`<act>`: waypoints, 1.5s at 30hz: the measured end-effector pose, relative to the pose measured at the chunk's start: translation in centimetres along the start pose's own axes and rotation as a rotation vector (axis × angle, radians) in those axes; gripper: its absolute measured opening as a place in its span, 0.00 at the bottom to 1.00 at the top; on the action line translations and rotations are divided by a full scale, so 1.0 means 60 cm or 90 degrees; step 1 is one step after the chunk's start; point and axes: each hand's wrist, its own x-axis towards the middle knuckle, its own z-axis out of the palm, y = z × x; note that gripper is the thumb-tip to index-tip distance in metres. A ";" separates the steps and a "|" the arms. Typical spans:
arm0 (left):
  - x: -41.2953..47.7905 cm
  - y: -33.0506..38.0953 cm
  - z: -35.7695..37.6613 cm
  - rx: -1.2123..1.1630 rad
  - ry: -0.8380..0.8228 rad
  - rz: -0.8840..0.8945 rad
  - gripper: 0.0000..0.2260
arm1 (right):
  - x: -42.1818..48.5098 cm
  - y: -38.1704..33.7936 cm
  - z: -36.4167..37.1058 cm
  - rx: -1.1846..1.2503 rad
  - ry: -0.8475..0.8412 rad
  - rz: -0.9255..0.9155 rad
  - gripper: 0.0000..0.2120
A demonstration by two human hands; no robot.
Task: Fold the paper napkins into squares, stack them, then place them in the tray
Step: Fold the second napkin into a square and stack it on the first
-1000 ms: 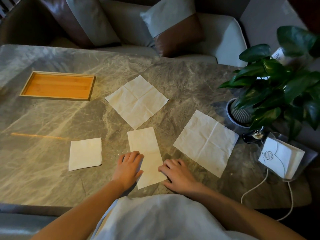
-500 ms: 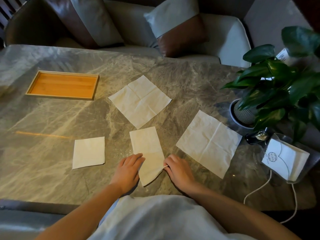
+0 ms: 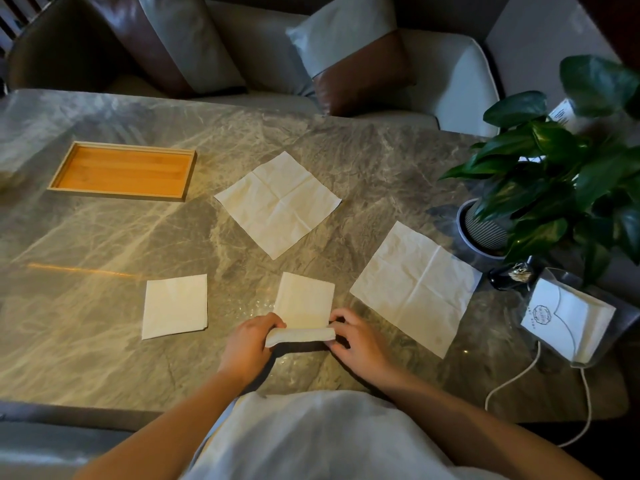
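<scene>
At the near edge of the marble table (image 3: 104,244), the person's left hand (image 3: 247,344) and right hand (image 3: 356,341) each pinch one end of a half-folded napkin (image 3: 304,299). The near end of it is lifted and rolled over toward the far end, which lies flat on the stone; both grips are closed on the raised fold, thumb and fingers at its two corners.

To the left of that, apart from it, lies a folded square napkin (image 3: 175,306), flat and alone. Two open napkins are spread out with their creases showing: one (image 3: 277,202) beyond the hands near the table's middle, turned like a diamond, and the other (image 3: 414,287) to the right, just beside the right hand.

The wooden tray (image 3: 121,195) sits at the far left of the table, well apart from all the napkins, with nothing in it.

At the right edge a potted plant (image 3: 554,174) stands in a ribbed pot, and in front of it a clear packet (image 3: 568,318) holds something white with a round printed emblem; there is small lettering under the emblem, but it is too fine for me to read. A white cord (image 3: 585,403) trails from beside it. A white tag with print shows among the leaves, also unreadable. Cushions (image 3: 346,46) rest on the seating behind the table.
</scene>
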 end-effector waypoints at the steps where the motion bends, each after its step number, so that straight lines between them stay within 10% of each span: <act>1: -0.004 -0.001 0.000 -0.001 0.010 0.011 0.08 | 0.000 -0.002 0.001 0.005 0.009 0.002 0.11; 45: -0.010 0.018 0.012 0.062 0.047 -0.169 0.05 | 0.020 -0.009 0.003 0.173 0.010 0.255 0.13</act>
